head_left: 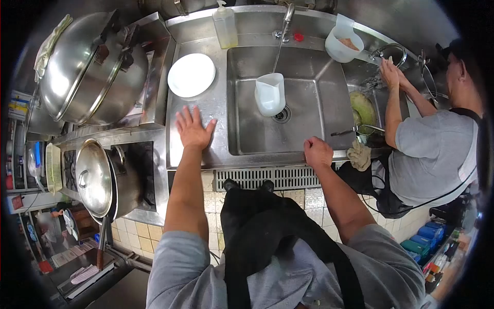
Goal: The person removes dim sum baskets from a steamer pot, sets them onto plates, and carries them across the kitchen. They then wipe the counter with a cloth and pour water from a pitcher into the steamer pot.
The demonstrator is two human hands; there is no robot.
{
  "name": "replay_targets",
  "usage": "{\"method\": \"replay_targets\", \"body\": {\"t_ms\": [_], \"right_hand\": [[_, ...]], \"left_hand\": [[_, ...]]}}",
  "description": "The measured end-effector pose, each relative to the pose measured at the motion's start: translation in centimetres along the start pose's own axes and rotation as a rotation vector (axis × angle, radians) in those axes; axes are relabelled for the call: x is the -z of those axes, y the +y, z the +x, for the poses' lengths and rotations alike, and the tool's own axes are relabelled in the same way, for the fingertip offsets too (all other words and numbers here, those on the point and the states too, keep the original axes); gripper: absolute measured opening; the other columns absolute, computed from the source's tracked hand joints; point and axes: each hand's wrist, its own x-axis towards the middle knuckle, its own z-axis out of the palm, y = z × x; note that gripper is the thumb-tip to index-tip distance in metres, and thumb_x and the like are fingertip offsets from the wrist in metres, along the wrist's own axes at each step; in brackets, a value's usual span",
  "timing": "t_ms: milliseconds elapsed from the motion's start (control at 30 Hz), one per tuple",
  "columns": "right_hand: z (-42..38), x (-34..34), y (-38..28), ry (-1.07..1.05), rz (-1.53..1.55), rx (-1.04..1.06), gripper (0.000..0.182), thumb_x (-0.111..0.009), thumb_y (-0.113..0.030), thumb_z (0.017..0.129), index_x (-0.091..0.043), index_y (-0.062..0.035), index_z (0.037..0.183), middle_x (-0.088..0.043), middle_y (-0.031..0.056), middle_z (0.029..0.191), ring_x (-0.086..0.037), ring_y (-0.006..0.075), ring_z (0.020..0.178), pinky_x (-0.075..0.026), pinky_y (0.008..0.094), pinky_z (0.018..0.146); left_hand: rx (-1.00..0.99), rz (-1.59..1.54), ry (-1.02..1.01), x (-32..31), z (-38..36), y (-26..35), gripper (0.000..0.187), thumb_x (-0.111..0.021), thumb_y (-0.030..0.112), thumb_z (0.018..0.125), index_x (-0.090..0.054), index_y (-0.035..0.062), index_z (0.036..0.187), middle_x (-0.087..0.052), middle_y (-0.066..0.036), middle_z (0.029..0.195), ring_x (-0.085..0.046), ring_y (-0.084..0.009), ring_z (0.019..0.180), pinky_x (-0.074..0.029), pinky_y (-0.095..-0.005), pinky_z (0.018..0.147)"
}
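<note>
My left hand (195, 130) lies flat on the steel counter (218, 110) left of the sink, fingers spread. Just beyond it is a round white plate (191, 75). My right hand (318, 152) is curled into a fist and rests on the sink's front rim. Between my hands is the steel sink basin (309, 118). A translucent white plastic jug (270, 98) stands in it near the drain (282, 114), and water runs from the tap (288, 20) toward the jug. Neither hand touches the jug.
A soap bottle (225, 26) and a second jug (343, 42) stand behind the sink. At right, a co-worker (435, 129) holds both hands at another tap. A cloth (359, 155) hangs on the edge nearby. On the left are a large steel vessel (87, 67) and a lidded pot (95, 177).
</note>
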Motion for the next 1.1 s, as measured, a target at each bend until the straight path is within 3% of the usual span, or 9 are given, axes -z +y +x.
{"method": "replay_targets", "body": {"t_ms": [233, 300, 367, 433, 567, 733, 833, 867, 1100], "right_hand": [[-0.1, 0.1, 0.0, 0.002, 0.019, -0.004, 0.03, -0.056, -0.036, 0.091, -0.066, -0.0073, 0.087, -0.068, 0.0121, 0.092, -0.065, 0.032, 0.09, -0.049, 0.0449, 0.082], [-0.1, 0.2, -0.1, 0.004, 0.024, -0.003, 0.03, -0.055, -0.036, 0.091, -0.066, -0.0074, 0.088, -0.068, 0.0121, 0.092, -0.065, 0.032, 0.09, -0.049, 0.0448, 0.082], [-0.2, 0.0, -0.1, 0.005, 0.032, -0.008, 0.03, -0.055, -0.036, 0.091, -0.066, -0.0076, 0.088, -0.068, 0.0122, 0.092, -0.065, 0.032, 0.09, -0.048, 0.0447, 0.082], [-0.1, -0.3, 0.2, 0.035, 0.027, 0.014, 0.031, -0.055, -0.037, 0.091, -0.066, -0.0079, 0.089, -0.068, 0.0121, 0.093, -0.065, 0.0317, 0.092, -0.048, 0.0446, 0.083], [0.0, 0.2, 0.1, -0.02, 0.021, -0.009, 0.032, -0.054, -0.038, 0.091, -0.067, -0.0082, 0.09, -0.068, 0.0114, 0.096, -0.065, 0.0312, 0.094, -0.049, 0.0444, 0.083], [-0.1, 0.1, 0.0, -0.008, 0.034, -0.019, 0.032, -0.054, -0.038, 0.091, -0.067, -0.009, 0.092, -0.068, 0.011, 0.097, -0.065, 0.0313, 0.094, -0.049, 0.0443, 0.083], [-0.2, 0.1, 0.0, 0.001, 0.031, -0.011, 0.032, -0.054, -0.038, 0.091, -0.067, -0.0092, 0.093, -0.069, 0.0109, 0.097, -0.065, 0.0314, 0.094, -0.049, 0.0444, 0.083], [-0.2, 0.1, -0.1, -0.003, 0.032, -0.008, 0.032, -0.054, -0.038, 0.091, -0.067, -0.0092, 0.093, -0.069, 0.0109, 0.097, -0.065, 0.0314, 0.094, -0.049, 0.0444, 0.083], [-0.1, 0.1, 0.2, -0.008, 0.029, -0.015, 0.031, -0.054, -0.038, 0.091, -0.067, -0.0094, 0.094, -0.069, 0.0109, 0.097, -0.065, 0.0312, 0.094, -0.049, 0.0443, 0.084]], "left_hand": [[-0.265, -0.071, 0.046, -1.3, -0.3, 7.4, 0.085, -0.047, 0.066, 0.086, -0.028, 0.0153, 0.152, -0.016, -0.016, 0.159, -0.008, -0.0389, 0.147, -0.006, -0.0502, 0.119], [-0.414, -0.031, -0.066, -0.4, -2.0, 7.7, 0.082, -0.048, 0.065, 0.086, -0.034, 0.0153, 0.15, -0.02, -0.017, 0.158, -0.009, -0.0391, 0.147, -0.006, -0.0499, 0.119], [-0.468, -0.131, -0.086, -0.8, -3.2, 7.1, 0.078, -0.056, 0.061, 0.085, -0.04, 0.0149, 0.146, -0.024, -0.018, 0.156, -0.011, -0.041, 0.146, -0.008, -0.0505, 0.119], [-0.5, -0.516, 0.029, -0.9, -4.3, 5.8, 0.075, -0.065, 0.052, 0.083, -0.044, 0.015, 0.144, -0.026, -0.019, 0.155, -0.013, -0.0433, 0.145, -0.011, -0.0518, 0.118], [-0.305, -0.339, 0.161, -0.7, -4.6, -0.6, 0.078, -0.064, 0.055, 0.083, -0.04, 0.0152, 0.146, -0.023, -0.02, 0.156, -0.011, -0.0473, 0.144, -0.013, -0.0577, 0.115], [-0.07, -0.004, -0.032, -0.6, -6.0, -4.9, 0.085, -0.047, 0.065, 0.088, -0.022, 0.0155, 0.153, -0.011, -0.02, 0.159, -0.005, -0.049, 0.144, -0.006, -0.0568, 0.116], [0.026, 0.027, -0.08, -1.4, -6.1, -1.6, 0.083, -0.044, 0.063, 0.09, -0.02, 0.0153, 0.154, -0.01, -0.019, 0.16, -0.003, -0.0485, 0.145, -0.003, -0.0607, 0.115], [-0.055, -0.035, -0.067, -1.8, -6.3, -0.7, 0.081, -0.044, 0.06, 0.091, -0.02, 0.015, 0.154, -0.009, -0.02, 0.16, -0.002, -0.0474, 0.145, -0.001, -0.0636, 0.113], [-0.128, -0.032, -0.098, 0.7, -8.6, 5.1, 0.083, -0.052, 0.059, 0.087, -0.024, 0.0151, 0.153, -0.013, -0.015, 0.16, -0.004, -0.0423, 0.146, -0.003, -0.0558, 0.118]]}}
